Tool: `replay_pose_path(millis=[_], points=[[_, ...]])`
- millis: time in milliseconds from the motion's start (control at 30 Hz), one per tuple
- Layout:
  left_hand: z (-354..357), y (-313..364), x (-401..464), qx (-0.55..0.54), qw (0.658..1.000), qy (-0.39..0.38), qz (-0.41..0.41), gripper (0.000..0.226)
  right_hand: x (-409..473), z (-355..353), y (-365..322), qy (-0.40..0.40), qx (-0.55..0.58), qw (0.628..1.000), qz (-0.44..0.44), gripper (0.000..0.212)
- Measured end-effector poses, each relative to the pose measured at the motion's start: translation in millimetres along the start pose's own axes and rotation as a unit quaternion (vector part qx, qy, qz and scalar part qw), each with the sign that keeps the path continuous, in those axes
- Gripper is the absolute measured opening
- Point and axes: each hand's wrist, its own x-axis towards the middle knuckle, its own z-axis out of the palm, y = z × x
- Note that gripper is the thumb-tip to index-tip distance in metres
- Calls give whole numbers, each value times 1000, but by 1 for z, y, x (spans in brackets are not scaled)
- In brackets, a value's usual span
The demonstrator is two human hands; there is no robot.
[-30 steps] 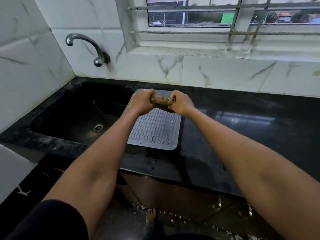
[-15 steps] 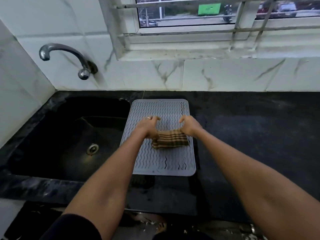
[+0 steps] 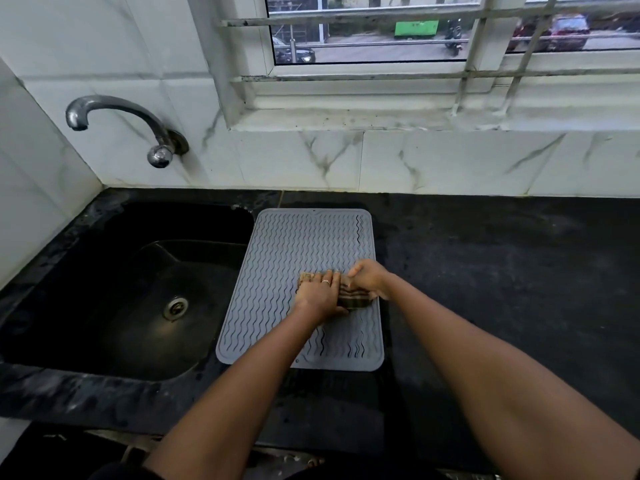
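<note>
Work surface: grey ribbed mat [image 3: 294,244] lies flat on the black countertop [image 3: 502,271], just beside the sink [image 3: 114,341]; its left edge runs along the sink rim.

Workpiece: folded brown striped cloth [image 3: 354,300] lies on the mat, right of centre and slightly toward the near half; only its right and near portions show, since the hands cover the remainder.

Left hand [image 3: 320,294]: palm down on the cloth; fingers extended and held together, pressing the fabric flat against the mat; a ring [image 3: 326,281] shows on one finger.

Right hand [image 3: 369,277]: placed at the right end of the cloth, touching it; fingers bent downward onto the fabric; whether they pinch it or only press on it cannot be determined.

Surroundings: drain [image 3: 175,308] in the sink floor; tap [image 3: 117,110] on the tiled wall above the sink; barred window [image 3: 381,39] behind the countertop.
</note>
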Motion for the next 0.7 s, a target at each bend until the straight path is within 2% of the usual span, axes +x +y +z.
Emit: replay_pose_path(millis=[100, 200, 233, 300, 400, 533, 567, 600, 633, 700], points=[[-9, 2, 0, -10, 999, 32, -3, 61, 1, -9, 1, 0, 156, 986, 60, 12], [-23, -10, 2, -214, 976, 41, -26, 36, -3, -20, -6, -17, 326, 940, 96, 6], [-26, -15, 2, -298, 953, 45, -39, 34, -3, -23, -9, -13, 355, 930, 90, 17], [-31, -25, 5, -457, 884, 62, -76, 34, -4, -27, -15, 14, 362, 930, 64, 36], [-38, -33, 9, -649, 746, 76, -127, 37, -8, -22, -31, 37, 338, 940, -2, 34], [-61, -32, 14, -804, 585, 19, -104, 87, -11, -1, -59, -9, 347, 936, -62, 40], [-67, -32, 14, -826, 555, 2, -102, 98, -9, 4, -66, -11, 345, 936, -64, 44], [-71, -34, 15, -835, 541, -10, -101, 106, -7, 8, -71, -6, 333, 941, -62, 48], [-75, -35, 14, -833, 545, -20, -98, 111, -2, 9, -73, 7, 307, 950, -57, 52], [-77, -40, 13, -811, 578, -31, -86, 114, 7, 9, -72, 34, 223, 973, -45, 60]])
